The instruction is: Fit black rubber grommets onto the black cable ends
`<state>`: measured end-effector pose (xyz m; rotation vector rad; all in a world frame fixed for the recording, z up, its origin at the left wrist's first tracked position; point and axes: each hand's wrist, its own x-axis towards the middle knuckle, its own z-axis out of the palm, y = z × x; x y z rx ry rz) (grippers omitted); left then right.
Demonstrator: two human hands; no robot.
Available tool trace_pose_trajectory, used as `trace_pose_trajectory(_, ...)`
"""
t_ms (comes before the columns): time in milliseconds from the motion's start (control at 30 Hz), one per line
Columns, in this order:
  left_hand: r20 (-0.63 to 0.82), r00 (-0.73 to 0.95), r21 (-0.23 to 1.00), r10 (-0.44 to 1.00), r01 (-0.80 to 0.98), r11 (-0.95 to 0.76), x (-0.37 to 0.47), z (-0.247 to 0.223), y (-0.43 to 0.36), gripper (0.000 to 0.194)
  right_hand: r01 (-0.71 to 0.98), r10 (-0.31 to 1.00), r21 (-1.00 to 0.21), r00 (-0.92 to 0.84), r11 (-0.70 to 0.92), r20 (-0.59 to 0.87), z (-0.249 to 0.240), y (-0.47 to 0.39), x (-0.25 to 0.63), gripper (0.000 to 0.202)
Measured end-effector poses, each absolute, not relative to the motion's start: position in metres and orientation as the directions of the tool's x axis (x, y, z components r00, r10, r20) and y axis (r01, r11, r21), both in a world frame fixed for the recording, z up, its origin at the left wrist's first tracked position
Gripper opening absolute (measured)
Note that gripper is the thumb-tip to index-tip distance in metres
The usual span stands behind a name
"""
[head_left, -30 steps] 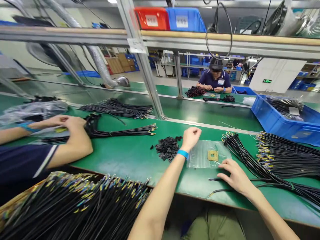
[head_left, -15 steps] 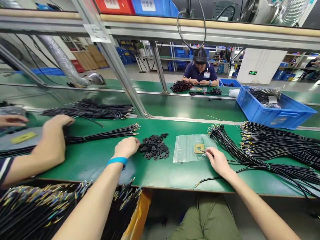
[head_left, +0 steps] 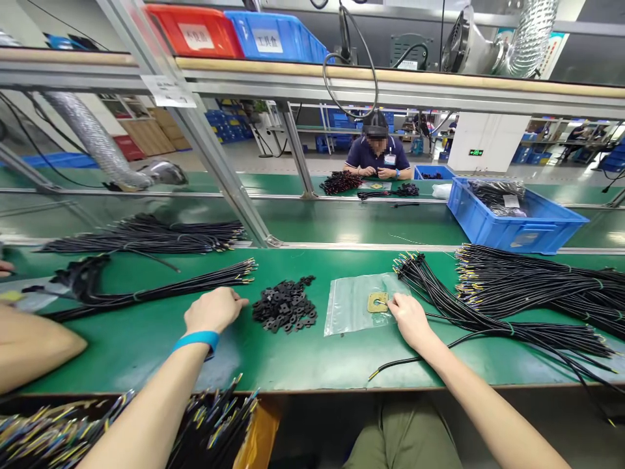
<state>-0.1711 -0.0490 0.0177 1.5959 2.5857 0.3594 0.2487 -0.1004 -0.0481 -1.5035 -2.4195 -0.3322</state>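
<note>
My right hand (head_left: 411,320) pinches a black cable near its end. The thin tip lies over the hole of a small yellowish square plate (head_left: 372,307), which rests on a clear zip bag (head_left: 344,305). My left hand (head_left: 215,309) is closed just left of a pile of small black flat parts with holes (head_left: 286,306). Whether anything sits between its fingertips is hidden. Behind that hand lies a tied cable bundle (head_left: 180,284) with bare coloured ends. Right of my right hand, another tied bundle (head_left: 469,311) has black pieces at its near ends.
A thick cable stack (head_left: 517,280) lies at the right, with a blue bin (head_left: 522,228) behind it. A metal post (head_left: 219,163) rises from the bench. Another person's arm (head_left: 39,345) rests at the left. Below the edge stands a box of cables (head_left: 258,433).
The view has tilted up and swung right. My left hand is slightly lower beside the pile. The cable tip has moved over the plate's hole. The neighbour's arm has drawn back left.
</note>
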Motion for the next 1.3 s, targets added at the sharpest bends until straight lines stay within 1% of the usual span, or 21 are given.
trace_pose_trajectory(67,0.267,-0.439,0.400,0.858,0.860,0.316,-0.150,0.030,-0.047,0.026,0.901,0.841,0.029,-0.416,0.434,0.345,-0.049,-0.101,0.249,0.020)
trace_pose_trajectory(100,0.346,-0.411,0.502,0.843,0.841,0.204,-0.134,0.037,-0.045,0.029,0.903,0.847,-0.013,-0.398,0.430,0.352,-0.050,-0.101,0.249,0.021)
trace_pose_trajectory(133,0.373,-0.381,0.605,0.846,0.791,0.089,-0.115,0.043,-0.042,0.032,0.903,0.853,-0.073,-0.372,0.424,0.366,-0.051,-0.101,0.250,0.023)
trace_pose_trajectory(167,0.354,-0.324,0.702,0.877,0.712,-0.020,-0.093,0.049,-0.039,0.035,0.896,0.859,-0.147,-0.338,0.419,0.385,-0.051,-0.101,0.251,0.026)
trace_pose_trajectory(200,0.334,-0.243,0.795,0.910,0.592,-0.134,-0.070,0.052,-0.036,0.040,0.881,0.862,-0.230,-0.297,0.413,0.410,-0.052,-0.101,0.252,0.028)
trace_pose_trajectory(233,0.319,-0.169,0.863,0.933,0.458,-0.212,-0.047,0.054,-0.033,0.045,0.857,0.864,-0.315,-0.251,0.408,0.437,-0.052,-0.101,0.252,0.029)
trace_pose_trajectory(267,0.308,-0.119,0.906,0.944,0.340,-0.253,-0.024,0.053,-0.030,0.049,0.823,0.864,-0.398,-0.203,0.405,0.461,-0.052,-0.100,0.253,0.029)
trace_pose_trajectory(333,0.265,-0.049,0.955,0.963,0.154,-0.255,0.015,0.044,-0.026,0.050,0.736,0.861,-0.547,-0.096,0.399,0.499,-0.052,-0.098,0.253,0.029)
trace_pose_trajectory(400,0.217,-0.001,0.976,0.976,0.019,-0.217,0.044,0.027,-0.024,0.050,0.640,0.857,-0.659,0.001,0.395,0.514,-0.050,-0.096,0.252,0.029)
trace_pose_trajectory(467,0.166,0.040,0.982,0.985,-0.099,-0.162,0.062,0.009,-0.023,0.050,0.565,0.858,-0.726,0.059,0.393,0.511,-0.049,-0.094,0.250,0.028)
trace_pose_trajectory(533,0.112,0.092,0.976,0.989,-0.198,-0.092,0.072,-0.006,-0.026,0.052,0.527,0.861,-0.754,0.077,0.392,0.502,-0.048,-0.093,0.248,0.028)
trace_pose_trajectory(600,0.071,0.157,0.967,0.985,-0.252,-0.030,0.077,-0.015,-0.030,0.051,0.515,0.862,-0.764,0.089,0.389,0.500,-0.046,-0.093,0.247,0.027)
trace_pose_trajectory(700,0.052,0.243,0.968,0.969,-0.251,0.011,0.081,-0.017,-0.036,0.045,0.520,0.857,-0.764,0.111,0.382,0.503,-0.044,-0.094,0.246,0.027)
trace_pose_trajectory(767,0.053,0.268,0.974,0.962,-0.227,0.009,0.082,-0.015,-0.038,0.043,0.527,0.855,-0.760,0.112,0.381,0.507,-0.042,-0.095,0.246,0.027)
trace_pose_trajectory(1033,0.045,0.296,0.985,0.954,-0.173,0.007,0.082,-0.011,-0.045,0.041,0.557,0.842,-0.732,0.103,0.392,0.529,-0.037,-0.098,0.245,0.030)
trace_pose_trajectory(1300,0.050,0.289,0.989,0.956,-0.150,-0.006,0.080,-0.007,-0.048,0.041,0.574,0.829,-0.717,0.112,0.397,0.548,-0.037,-0.098,0.245,0.030)
